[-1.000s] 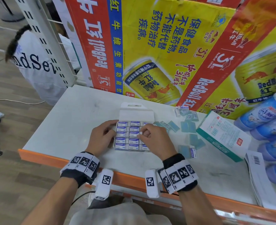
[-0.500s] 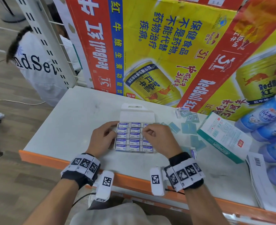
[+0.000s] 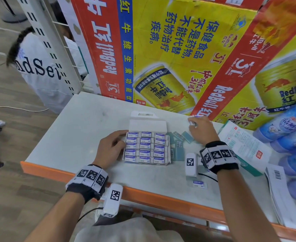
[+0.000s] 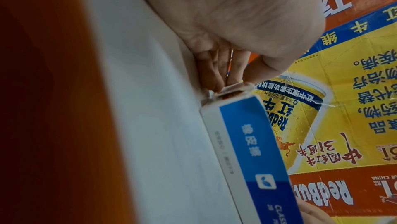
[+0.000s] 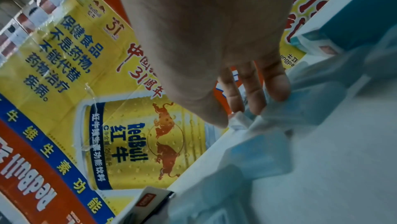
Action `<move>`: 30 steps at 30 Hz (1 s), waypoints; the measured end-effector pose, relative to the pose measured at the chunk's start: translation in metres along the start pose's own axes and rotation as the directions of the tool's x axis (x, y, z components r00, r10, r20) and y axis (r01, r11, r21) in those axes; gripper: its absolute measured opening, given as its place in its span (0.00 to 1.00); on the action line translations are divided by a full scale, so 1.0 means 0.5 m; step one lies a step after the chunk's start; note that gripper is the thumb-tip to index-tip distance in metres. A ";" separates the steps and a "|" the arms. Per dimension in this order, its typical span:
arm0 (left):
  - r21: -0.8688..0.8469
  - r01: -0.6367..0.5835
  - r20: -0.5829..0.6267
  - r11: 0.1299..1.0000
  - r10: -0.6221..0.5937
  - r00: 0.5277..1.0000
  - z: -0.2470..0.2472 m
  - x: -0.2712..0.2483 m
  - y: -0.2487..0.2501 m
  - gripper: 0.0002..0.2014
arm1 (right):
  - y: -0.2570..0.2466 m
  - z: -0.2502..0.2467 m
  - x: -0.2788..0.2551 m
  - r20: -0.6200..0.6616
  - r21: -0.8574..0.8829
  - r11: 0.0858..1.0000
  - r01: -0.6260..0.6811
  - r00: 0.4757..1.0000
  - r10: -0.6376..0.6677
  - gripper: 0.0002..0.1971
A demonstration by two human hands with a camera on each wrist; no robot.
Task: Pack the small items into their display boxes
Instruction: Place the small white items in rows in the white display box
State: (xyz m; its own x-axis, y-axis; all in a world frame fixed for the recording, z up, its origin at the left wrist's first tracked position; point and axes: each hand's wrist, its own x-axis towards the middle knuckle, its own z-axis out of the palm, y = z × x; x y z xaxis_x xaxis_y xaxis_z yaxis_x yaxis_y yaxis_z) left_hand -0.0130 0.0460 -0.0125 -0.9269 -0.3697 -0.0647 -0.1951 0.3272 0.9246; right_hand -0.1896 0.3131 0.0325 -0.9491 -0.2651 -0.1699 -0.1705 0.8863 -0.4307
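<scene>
The white display box (image 3: 147,125) lies open at the table's middle, filled with rows of white-and-blue erasers (image 3: 145,148). My left hand (image 3: 110,147) holds the box's left side; in the left wrist view its thumb and fingers (image 4: 225,78) pinch the corner of the box (image 4: 247,142). My right hand (image 3: 200,130) is at the back right by the banner, among loose erasers (image 3: 178,142), its fingertips pinching a small white eraser (image 3: 192,122). In the right wrist view the fingers (image 5: 253,95) reach down onto blue-wrapped erasers (image 5: 257,156).
A Red Bull banner (image 3: 161,58) walls off the table's back. A teal-and-white carton (image 3: 245,145), blue bottles (image 3: 286,126) and a paper stack (image 3: 279,189) crowd the right. One eraser (image 3: 198,183) lies near the orange front edge (image 3: 143,194). A person (image 3: 39,67) crouches at the far left.
My right hand has left the top of the box and moved back and right to the loose erasers by the banner. My left hand stays on the box's left side.
</scene>
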 end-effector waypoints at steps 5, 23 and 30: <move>-0.012 0.002 0.003 1.000 -0.002 1.000 0.000 0.000 0.001 0.20 | -0.001 0.012 0.004 0.045 -0.060 0.998 -0.011 0.999 0.014 0.18; -0.039 -0.006 -0.001 0.999 0.006 1.000 0.003 -0.001 0.006 0.21 | -0.013 0.005 -0.039 -0.219 0.271 0.962 -0.007 0.973 0.069 0.06; -0.039 -0.016 -0.002 0.999 0.016 1.000 0.002 0.000 0.003 0.21 | -0.028 0.003 -0.074 -0.253 0.361 0.928 0.097 0.967 -0.003 0.07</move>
State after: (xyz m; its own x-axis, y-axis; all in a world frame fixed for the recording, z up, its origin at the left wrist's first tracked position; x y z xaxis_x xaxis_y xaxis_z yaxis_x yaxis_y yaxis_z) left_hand -0.0135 0.0475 -0.0113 -0.9291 -0.3665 -0.0490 -0.1675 0.2990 0.9394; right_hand -0.1518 0.3097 0.0435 -0.9847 -0.1629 0.0613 -0.1549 0.6592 -0.7359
